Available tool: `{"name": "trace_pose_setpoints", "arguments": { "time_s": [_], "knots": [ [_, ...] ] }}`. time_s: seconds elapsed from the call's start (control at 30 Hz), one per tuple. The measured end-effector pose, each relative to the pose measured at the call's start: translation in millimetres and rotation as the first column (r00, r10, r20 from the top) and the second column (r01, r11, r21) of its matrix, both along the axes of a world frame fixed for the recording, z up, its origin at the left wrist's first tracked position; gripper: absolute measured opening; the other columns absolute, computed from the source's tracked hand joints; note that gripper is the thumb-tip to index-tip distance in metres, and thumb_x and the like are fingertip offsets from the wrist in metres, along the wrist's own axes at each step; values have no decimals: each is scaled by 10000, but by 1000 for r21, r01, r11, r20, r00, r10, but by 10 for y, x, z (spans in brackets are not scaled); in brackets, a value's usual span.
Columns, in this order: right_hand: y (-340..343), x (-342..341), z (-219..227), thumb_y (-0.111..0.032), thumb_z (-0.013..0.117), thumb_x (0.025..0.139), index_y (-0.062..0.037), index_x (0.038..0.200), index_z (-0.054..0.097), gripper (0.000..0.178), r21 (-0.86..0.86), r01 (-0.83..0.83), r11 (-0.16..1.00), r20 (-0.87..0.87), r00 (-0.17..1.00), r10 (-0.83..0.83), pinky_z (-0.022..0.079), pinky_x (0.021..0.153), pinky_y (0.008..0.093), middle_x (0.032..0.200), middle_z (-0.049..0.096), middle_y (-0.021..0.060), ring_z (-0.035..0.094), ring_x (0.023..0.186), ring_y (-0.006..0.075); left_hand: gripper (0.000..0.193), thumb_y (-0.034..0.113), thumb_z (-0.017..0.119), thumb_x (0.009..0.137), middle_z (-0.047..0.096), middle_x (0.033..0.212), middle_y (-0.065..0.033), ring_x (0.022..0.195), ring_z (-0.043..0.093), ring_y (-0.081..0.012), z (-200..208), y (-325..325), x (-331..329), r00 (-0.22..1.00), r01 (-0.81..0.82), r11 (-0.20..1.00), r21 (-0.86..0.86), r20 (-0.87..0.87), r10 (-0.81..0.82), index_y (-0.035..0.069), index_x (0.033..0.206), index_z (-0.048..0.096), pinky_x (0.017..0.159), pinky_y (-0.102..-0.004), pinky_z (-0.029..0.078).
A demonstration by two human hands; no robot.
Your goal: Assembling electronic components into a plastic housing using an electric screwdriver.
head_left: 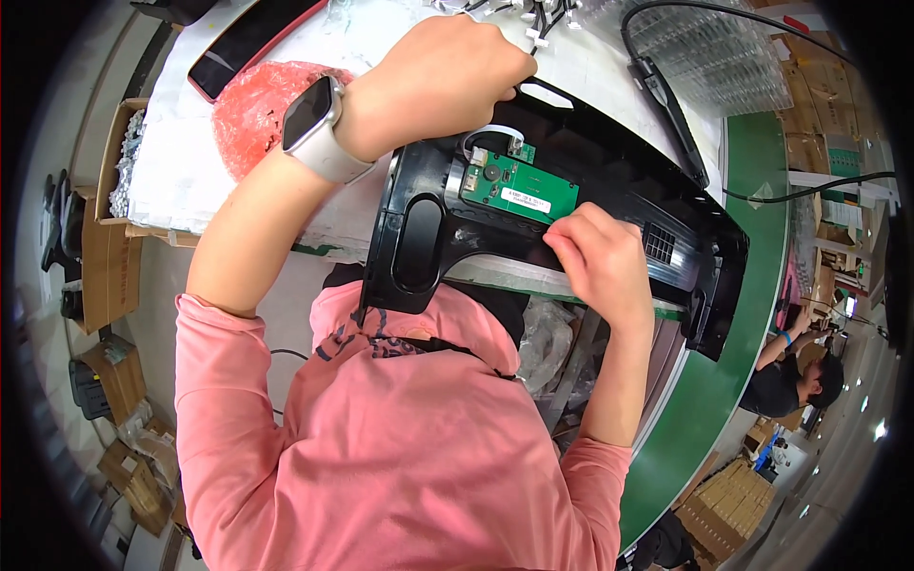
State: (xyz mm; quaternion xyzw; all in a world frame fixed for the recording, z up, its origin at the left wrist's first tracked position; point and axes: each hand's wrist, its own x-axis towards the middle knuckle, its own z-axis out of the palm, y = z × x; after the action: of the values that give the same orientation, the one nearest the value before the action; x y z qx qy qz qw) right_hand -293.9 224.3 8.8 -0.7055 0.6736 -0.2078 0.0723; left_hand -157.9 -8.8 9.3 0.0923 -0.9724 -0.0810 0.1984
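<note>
A long black plastic housing (457,228) lies across the front of the table, with an oval opening at its left end and a vent grille at its right. Inside it sits a green circuit board (543,187) bearing a white label, with a white cable (497,129) looped at its upper left. My left hand (447,81) is closed above the housing's far edge, a watch on its wrist; whatever its fingers hold is hidden. My right hand (605,259) is pinched at the board's lower right corner, and what lies between its fingertips cannot be made out.
Pink plastic wrap (252,112) and a black, red-edged phone-like device (252,43) lie at the back left. Wires with white connectors (541,29) are at the back. A corded black tool (666,114) and clear plastic trays (714,57) stand right, beside a green surface (757,171).
</note>
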Motion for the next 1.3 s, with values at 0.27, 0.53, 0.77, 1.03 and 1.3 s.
{"name": "trace_pose_setpoints", "arguments": {
  "time_s": [0.27,0.53,0.77,1.03,1.3],
  "knots": [
    [32,5,171,-96,738,793,-6,887,713,132,98,-27,995,-100,994,37,468,510,308,709,602,74,613,566,213,460,337,743,815,712,1137,-133,947,694,-277,306,-41,282,1000,-4,954,298,16,-1,117,1214,686,843,-331,529],
    [771,-66,299,-147,771,785,35,1000,734,284,-47,-120,992,650,750,122,460,501,253,728,650,77,623,569,146,573,258,748,827,648,771,-113,583,617,-179,225,152,849,951,-285,708,647,282,125,-31,1270,528,584,-324,494],
    [1040,359,-381,-84,801,751,-28,1025,726,289,-185,-289,939,877,384,291,411,478,269,720,622,29,549,536,126,513,238,672,818,663,818,-79,544,596,-123,156,669,-71,954,137,-3,991,-131,271,-58,1220,553,522,-249,497],
    [1288,506,-529,-101,764,812,-45,1044,719,243,-142,-20,990,835,535,131,425,533,256,756,643,15,566,612,101,1013,374,787,784,612,1006,-265,525,655,-229,569,3260,-1955,907,-28,-46,999,6,-421,-269,1269,172,478,-304,556],
    [1447,606,-542,-29,776,716,-6,973,721,264,-198,216,956,881,466,77,435,519,271,747,657,77,586,576,168,549,266,726,851,698,985,-147,760,687,-193,-78,4439,-2283,437,76,-422,903,-411,-800,-92,1170,459,656,-335,545]
  ]
}}
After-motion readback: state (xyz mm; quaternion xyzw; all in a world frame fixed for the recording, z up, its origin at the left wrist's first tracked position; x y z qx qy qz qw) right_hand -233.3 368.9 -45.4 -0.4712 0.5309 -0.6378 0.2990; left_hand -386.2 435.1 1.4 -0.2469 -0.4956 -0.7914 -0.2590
